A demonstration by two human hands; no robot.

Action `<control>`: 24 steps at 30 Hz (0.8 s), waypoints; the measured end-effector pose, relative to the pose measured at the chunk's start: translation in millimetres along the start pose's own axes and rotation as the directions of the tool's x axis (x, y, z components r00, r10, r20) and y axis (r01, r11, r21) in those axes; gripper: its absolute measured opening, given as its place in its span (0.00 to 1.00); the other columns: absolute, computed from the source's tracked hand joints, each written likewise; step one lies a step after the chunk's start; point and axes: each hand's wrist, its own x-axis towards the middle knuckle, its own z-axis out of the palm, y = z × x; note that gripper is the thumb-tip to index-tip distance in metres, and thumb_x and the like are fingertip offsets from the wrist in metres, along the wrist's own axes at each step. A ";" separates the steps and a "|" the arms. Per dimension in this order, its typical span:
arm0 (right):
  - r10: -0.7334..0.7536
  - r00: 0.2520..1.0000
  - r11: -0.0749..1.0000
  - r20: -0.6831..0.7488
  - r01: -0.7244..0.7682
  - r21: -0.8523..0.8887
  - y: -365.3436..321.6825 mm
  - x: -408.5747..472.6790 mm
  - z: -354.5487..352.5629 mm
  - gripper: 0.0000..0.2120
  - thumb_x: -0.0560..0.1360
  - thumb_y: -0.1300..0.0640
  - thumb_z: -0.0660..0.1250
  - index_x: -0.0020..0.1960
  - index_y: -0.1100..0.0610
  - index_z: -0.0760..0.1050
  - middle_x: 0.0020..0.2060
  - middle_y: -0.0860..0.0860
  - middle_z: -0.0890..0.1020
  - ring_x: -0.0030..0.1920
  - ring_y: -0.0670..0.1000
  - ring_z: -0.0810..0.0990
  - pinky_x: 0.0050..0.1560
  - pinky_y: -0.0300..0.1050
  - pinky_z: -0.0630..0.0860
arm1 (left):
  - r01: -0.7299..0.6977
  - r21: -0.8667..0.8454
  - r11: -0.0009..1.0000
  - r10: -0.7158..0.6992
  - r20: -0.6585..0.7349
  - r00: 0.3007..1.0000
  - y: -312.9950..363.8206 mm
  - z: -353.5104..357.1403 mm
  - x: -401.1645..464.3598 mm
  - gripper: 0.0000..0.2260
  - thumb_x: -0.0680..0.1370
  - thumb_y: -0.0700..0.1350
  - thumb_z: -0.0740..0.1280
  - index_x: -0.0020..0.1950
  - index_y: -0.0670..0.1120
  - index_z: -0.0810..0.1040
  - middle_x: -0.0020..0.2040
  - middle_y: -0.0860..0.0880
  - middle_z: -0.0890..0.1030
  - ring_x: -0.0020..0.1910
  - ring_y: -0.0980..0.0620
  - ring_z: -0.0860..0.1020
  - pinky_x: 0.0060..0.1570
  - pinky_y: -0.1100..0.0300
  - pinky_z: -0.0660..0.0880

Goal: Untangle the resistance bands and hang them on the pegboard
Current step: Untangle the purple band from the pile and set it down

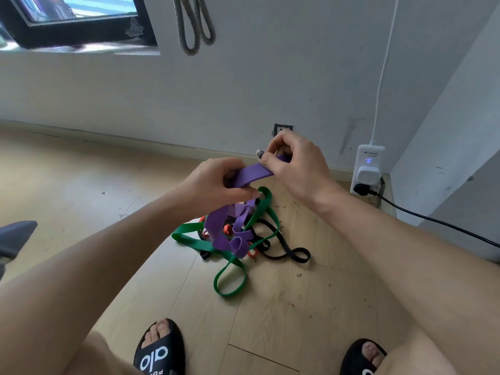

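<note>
Snagging looked like the big risk here. Both hands were up on the purple band (pixel 253 174): left hand (pixel 216 182) curled round one end of the raised stretch, right hand (pixel 293 161) pinching the other end at about 1 o'clock from it. The rest of that band trailed down into the pile on the floor (pixel 81 190), at 6 o'clock from the hands, still looped through the green band (pixel 230 274), with a black band (pixel 286 251) and bits of an orange one (pixel 253 253) underneath. My guess: a hard pull would have dragged the whole knot up, or cinched the green loop tighter round the purple. If a taut band slipped from the fingers it could also have snapped back.

Floor was pale wood planks with scattered specks of debris. White wall behind, a window (pixel 78 20) at 10 o'clock, two grey rope loops (pixel 194 25) hanging at 12. A white plug unit (pixel 368 169) with a black cable sat at 3 o'clock. No pegboard visible from this angle.
</note>
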 end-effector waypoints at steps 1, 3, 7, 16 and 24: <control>0.009 1.000 1.000 -0.004 -0.009 -0.002 0.8 0.5 -0.9 0.09 0.77 0.52 0.72 0.44 0.56 0.77 0.32 0.46 0.77 0.33 0.43 0.71 0.34 0.34 0.67 | 0.004 -0.028 1.000 -0.003 0.014 1.000 1.4 -0.5 0.2 0.20 0.66 0.60 0.74 0.43 0.45 0.78 0.36 0.40 0.76 0.33 0.50 0.72 0.37 0.53 0.68; 0.013 0.999 1.000 -0.030 -0.013 -0.002 1.5 1.5 -1.4 0.08 0.77 0.54 0.72 0.42 0.56 0.77 0.33 0.47 0.79 0.33 0.43 0.73 0.35 0.34 0.68 | 0.018 -0.076 0.997 -0.012 0.077 0.997 3.5 0.5 0.2 0.21 0.66 0.60 0.75 0.46 0.45 0.79 0.37 0.40 0.78 0.34 0.48 0.75 0.37 0.51 0.71; 0.007 0.997 1.000 -0.073 -0.005 0.026 -3.2 4.0 -1.1 0.08 0.77 0.56 0.72 0.39 0.55 0.78 0.32 0.47 0.79 0.32 0.42 0.73 0.35 0.33 0.68 | 0.074 -0.053 0.996 -0.066 0.137 0.988 1.0 -0.6 1.1 0.23 0.69 0.66 0.71 0.43 0.45 0.78 0.32 0.53 0.75 0.32 0.53 0.72 0.36 0.56 0.68; 0.084 0.980 0.994 -0.182 -0.069 0.086 9.0 14.9 -9.5 0.09 0.76 0.54 0.73 0.40 0.57 0.79 0.29 0.45 0.77 0.31 0.43 0.72 0.36 0.39 0.69 | 0.012 -0.078 0.997 -0.001 0.140 0.990 -1.6 -3.6 -1.5 0.15 0.72 0.47 0.76 0.56 0.49 0.78 0.48 0.42 0.81 0.45 0.43 0.80 0.53 0.38 0.79; 0.116 0.991 0.989 -0.068 -0.121 -0.081 17.8 11.7 -9.8 0.08 0.80 0.52 0.69 0.44 0.55 0.77 0.32 0.45 0.77 0.32 0.44 0.72 0.34 0.36 0.67 | 0.050 -0.236 0.970 -0.013 0.155 0.988 2.5 -13.0 -5.1 0.14 0.76 0.31 0.72 0.60 0.42 0.80 0.50 0.44 0.86 0.51 0.47 0.85 0.56 0.52 0.82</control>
